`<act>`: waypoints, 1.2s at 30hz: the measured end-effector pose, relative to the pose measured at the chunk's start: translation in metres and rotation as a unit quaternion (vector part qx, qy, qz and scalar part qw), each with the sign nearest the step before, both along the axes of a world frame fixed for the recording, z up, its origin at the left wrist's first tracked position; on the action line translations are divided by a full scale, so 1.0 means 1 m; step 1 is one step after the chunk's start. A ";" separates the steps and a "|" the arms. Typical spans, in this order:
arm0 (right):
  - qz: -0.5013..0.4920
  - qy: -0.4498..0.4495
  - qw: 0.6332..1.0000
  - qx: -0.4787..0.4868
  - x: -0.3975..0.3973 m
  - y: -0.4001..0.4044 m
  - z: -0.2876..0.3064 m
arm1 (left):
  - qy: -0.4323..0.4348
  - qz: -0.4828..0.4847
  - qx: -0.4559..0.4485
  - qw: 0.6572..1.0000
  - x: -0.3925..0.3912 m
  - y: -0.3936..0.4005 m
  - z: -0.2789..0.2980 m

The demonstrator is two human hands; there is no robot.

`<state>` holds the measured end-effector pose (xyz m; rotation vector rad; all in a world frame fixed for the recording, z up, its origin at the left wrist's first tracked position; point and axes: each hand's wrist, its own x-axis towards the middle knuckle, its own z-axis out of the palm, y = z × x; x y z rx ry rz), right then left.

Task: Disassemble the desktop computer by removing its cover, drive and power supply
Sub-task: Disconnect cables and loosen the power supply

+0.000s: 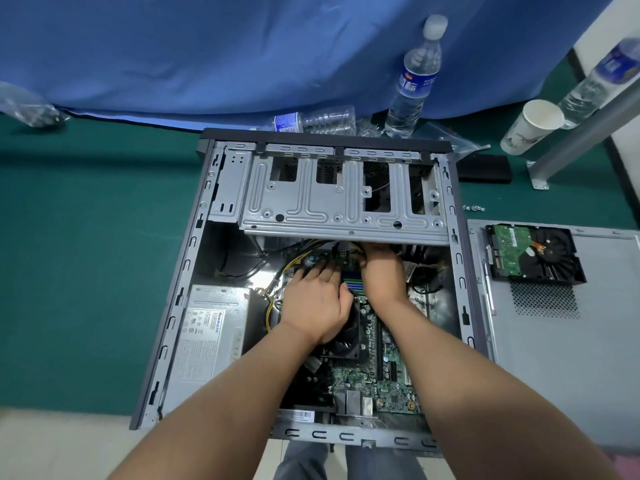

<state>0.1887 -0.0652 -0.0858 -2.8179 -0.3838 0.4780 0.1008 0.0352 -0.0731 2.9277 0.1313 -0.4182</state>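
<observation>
Inside open case [180, 306], both hands at mobo pwr connector under drive cage [343, 199]. L hand [313, 303] flat, fingers straight, bracing board; R hand [379, 265] fingertips hidden, grip unclear. PSU [211, 327] in case, lower left; cover [554, 341] and drive [530, 252] out, at right. Squeeze latch, pull plug straight, no yanking on wires.

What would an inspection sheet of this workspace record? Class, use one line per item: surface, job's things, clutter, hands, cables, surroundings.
Surface: green mat.
Job's things: open computer case; power supply still inside; side cover off, hard drive lying on it.
Clutter: water bottles, paper cup, loose screws.
Hands: left hand and right hand both on the motherboard; grip unclear.
Cables: yellow and black wires by the power supply.
Surroundings: blue cloth behind.
</observation>
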 end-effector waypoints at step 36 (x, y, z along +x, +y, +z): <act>-0.014 -0.007 1.000 0.006 0.005 0.002 0.000 | 0.013 -0.001 -0.006 1.000 0.003 0.002 -0.002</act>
